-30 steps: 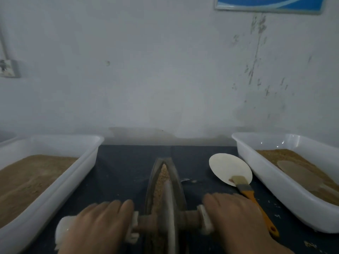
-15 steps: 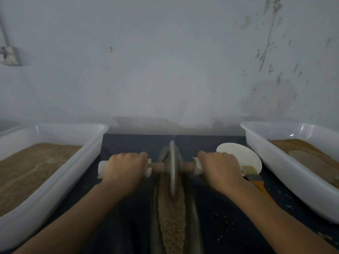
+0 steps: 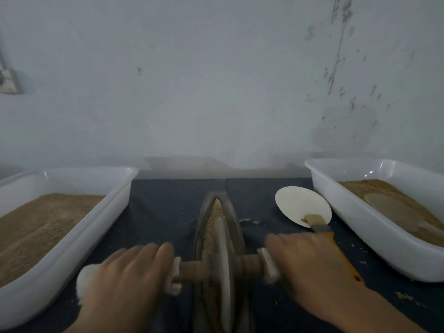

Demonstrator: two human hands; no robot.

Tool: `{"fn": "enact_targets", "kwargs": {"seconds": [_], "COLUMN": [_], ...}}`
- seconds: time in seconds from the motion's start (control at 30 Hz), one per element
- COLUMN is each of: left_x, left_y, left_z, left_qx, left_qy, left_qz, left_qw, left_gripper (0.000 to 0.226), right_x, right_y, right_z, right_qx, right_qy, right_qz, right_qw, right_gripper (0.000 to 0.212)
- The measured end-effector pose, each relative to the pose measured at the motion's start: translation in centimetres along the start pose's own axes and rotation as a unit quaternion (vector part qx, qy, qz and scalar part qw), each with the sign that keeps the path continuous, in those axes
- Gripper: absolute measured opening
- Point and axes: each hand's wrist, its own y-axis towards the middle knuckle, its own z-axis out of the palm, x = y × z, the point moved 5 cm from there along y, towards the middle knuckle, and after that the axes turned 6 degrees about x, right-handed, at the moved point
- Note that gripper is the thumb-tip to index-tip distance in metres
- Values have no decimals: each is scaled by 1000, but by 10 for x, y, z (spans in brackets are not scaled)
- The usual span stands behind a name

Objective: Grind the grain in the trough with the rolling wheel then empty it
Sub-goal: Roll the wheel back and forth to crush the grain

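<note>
Both hands (image 3: 125, 280) (image 3: 310, 267) grip the wheel's (image 3: 222, 260) axle over the trough (image 3: 204, 212).

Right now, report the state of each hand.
Left hand: closed round the left handle of the rolling wheel.
Right hand: closed round the wheel's right handle.

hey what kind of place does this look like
Probably a small hand-grinding workshop: a boat-shaped trough with a rolling wheel, white tubs of brown meal, a bare stained wall.
</note>
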Motion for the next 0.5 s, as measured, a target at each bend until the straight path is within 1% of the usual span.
{"fn": "enact_targets", "kwargs": {"seconds": [0.07,0.1,0.13,0.17,0.2,0.27,0.33,0.4,0.5], "left_x": [2,4,6,7,7,11,23,38,51], "left_y": [-5,-7,-7,-3,2,16,38,61,89], "left_z": [-3,-2,1,4,6,14,22,33,46], "left_qx": [65,87,123,135,136,141,118,71,31], "left_qy": [2,8,6,16,30,51,74,92,97], "left_qz": [-16,-22,-50,-71,-83,-99,-123,-137,-148], "left_qw": [998,996,991,988,987,984,983,984,984], "left_gripper": [48,38,29,23,22,26,31,33,27], "right_x": [4,6,7,4,1,-6,-13,-20,-30], "right_y": [-7,-8,-5,-2,1,13,31,51,80], "right_z": [-12,-11,-8,0,5,16,29,38,43], "right_qx": [32,66,92,123,122,77,31,-12,-50], "right_qy": [-2,6,5,5,13,20,21,-5,-55], "right_qz": [-16,-23,-27,-13,5,32,56,67,103], "right_qw": [999,998,995,992,992,996,998,998,992], "right_gripper": [54,50,42,34,29,23,22,26,35]}}
